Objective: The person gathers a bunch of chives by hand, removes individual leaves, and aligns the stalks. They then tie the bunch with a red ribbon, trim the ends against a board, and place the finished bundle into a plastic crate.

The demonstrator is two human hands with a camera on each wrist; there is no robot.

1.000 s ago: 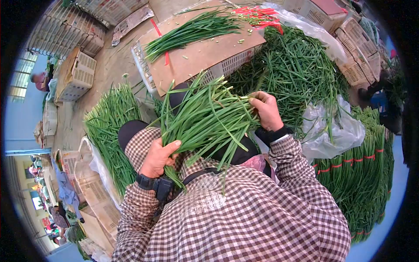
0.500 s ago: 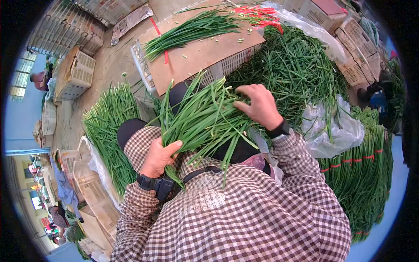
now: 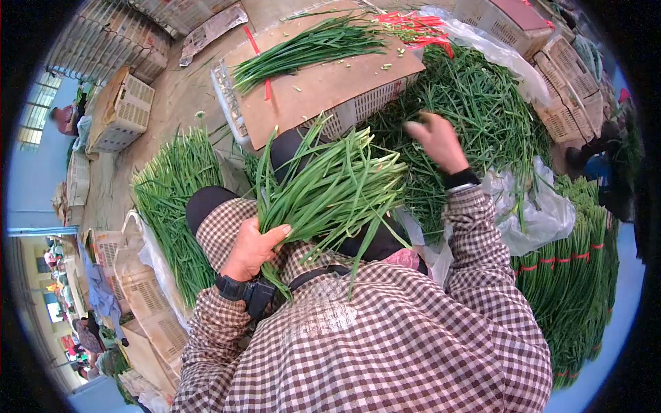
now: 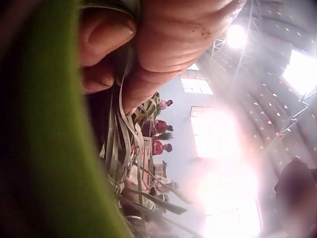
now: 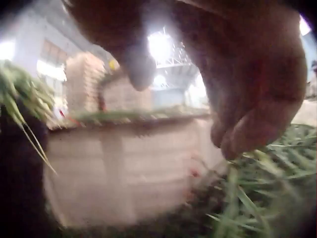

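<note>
My left hand grips a loose bunch of garlic chives over my lap, thumb lying across the leaves. The cut pale ends fan out to the upper right. In the left wrist view, the thumb and curled fingertips close around the leaves, and a blurred green blade covers the left side. My right hand is away from the bunch, above a large heap of loose chives. Its thumb and fingers stand apart in the right wrist view, the fingers overlapping the heap's leaves, with nothing between them.
Ahead is a cardboard sheet on a white crate, bearing laid-out chives, a red strip and trimmings. Red ties lie beyond. Standing chives are left; tied bundles and plastic sheeting are right.
My right hand has let go of the bunch's cut ends and moved right and up over the heap. The left hand keeps its grip in about the same place.
</note>
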